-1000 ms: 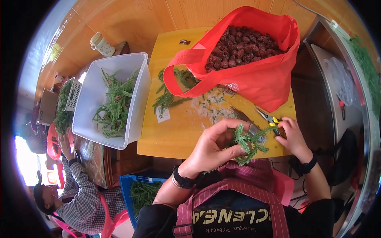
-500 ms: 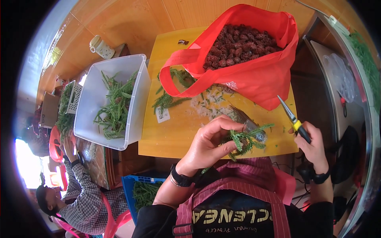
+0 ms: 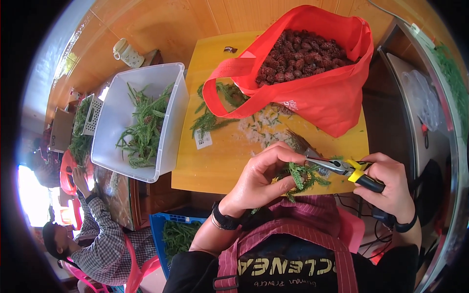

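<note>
My left hand (image 3: pixel 264 178) pinches a small sprig of green artificial pine (image 3: pixel 304 179) over the near edge of the yellow table (image 3: pixel 220 168). From the right, my right hand (image 3: pixel 391 185) grips long-nose pliers (image 3: pixel 354 171) with yellow and black handles. The plier tips reach the upper side of the sprig, close to my left fingertips. Whether the jaws have hold of anything is too small to tell. Behind my hands, a bundle of thin dark stems (image 3: pixel 299 141) lies on the table, partly hidden.
A red bag (image 3: pixel 322 105) full of pine cones (image 3: pixel 303 56) stands at the back of the table. To its left are loose sprigs (image 3: pixel 210 122) and a clear bin (image 3: pixel 171 141) of greenery. A blue crate (image 3: pixel 159 229) sits below. Another person (image 3: pixel 105 239) works at far left.
My right hand has brought the pliers left and down, from pointing up beside the table to lying level against the sprig. My left hand keeps its hold with little movement.
</note>
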Available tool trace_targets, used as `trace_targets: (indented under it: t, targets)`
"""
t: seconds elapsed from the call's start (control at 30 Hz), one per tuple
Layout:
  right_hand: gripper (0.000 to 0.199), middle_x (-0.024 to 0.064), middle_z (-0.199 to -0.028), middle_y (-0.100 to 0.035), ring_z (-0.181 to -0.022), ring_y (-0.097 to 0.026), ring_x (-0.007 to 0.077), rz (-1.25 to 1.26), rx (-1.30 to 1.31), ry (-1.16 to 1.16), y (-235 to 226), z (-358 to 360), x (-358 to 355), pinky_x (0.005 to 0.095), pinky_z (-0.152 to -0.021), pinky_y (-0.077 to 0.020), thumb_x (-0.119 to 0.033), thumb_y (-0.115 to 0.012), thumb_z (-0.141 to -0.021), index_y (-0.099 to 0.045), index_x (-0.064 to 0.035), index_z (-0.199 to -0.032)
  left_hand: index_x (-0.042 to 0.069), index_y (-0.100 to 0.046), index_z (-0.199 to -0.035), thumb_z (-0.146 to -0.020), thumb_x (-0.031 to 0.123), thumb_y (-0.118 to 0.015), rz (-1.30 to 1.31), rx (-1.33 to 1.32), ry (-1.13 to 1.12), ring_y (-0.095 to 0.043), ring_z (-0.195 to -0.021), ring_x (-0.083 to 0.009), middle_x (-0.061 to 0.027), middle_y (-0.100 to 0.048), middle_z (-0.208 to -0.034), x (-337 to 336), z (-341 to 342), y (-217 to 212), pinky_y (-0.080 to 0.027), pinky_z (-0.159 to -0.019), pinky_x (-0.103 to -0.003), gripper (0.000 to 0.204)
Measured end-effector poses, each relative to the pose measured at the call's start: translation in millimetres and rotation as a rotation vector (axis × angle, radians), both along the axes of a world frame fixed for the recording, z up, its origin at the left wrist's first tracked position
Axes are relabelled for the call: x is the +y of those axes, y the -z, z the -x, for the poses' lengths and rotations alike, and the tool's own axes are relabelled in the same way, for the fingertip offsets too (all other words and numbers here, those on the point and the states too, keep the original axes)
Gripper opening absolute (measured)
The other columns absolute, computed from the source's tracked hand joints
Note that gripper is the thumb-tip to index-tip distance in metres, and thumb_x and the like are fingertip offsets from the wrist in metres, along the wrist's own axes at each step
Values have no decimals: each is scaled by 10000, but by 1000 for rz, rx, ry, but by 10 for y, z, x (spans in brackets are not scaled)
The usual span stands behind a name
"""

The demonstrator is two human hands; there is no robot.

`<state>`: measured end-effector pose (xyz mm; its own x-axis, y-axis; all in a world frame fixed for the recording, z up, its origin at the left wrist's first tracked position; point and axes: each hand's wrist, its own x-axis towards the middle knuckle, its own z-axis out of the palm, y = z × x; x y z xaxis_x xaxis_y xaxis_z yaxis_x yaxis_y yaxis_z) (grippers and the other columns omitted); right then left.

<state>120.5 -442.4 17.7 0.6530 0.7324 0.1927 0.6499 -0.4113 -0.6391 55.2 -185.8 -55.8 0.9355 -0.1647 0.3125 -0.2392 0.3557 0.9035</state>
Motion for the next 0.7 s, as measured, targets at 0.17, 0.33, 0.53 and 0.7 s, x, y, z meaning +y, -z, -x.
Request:
trace_targets:
  t: [0.17,0.33,0.53,0.7]
  targets:
    - [300,62,-522,-480,-525,-521,271,-16,-21,12,30,-8,8,397,-722,-498,-111,-742,-588,-451,-39,-573,0,-547,-1048,-781,-65,-604,-21,-15,22,-523,-926,-124,-64,-501,-1000,27,-20,33,-439,-792,-244,281]
    - [296,58,-518,-480,-506,-516,260,-34,-29,-3,33,-18,28,398,-725,-497,-106,-740,-592,-451,-43,-570,2,-555,-1023,-789,-25,-632,-2,-26,6,-521,-910,-120,-64,-517,-982,12,-29,35,-439,-776,-243,248]
    - [304,56,-514,-481,-497,-515,254,-28,-22,-6,40,-26,28,396,-728,-497,-112,-743,-599,-448,-47,-568,3,-581,-971,-798,-12,-626,-29,2,-32,-523,-865,-115,-62,-529,-936,13,-31,14,-436,-742,-235,179]
    - [311,54,-513,-482,-496,-516,249,-27,-28,-10,38,-27,53,396,-731,-497,-116,-745,-605,-444,-47,-566,3,-584,-962,-800,-25,-616,10,39,-49,-522,-842,-112,-59,-527,-924,5,-14,17,-438,-722,-234,168]
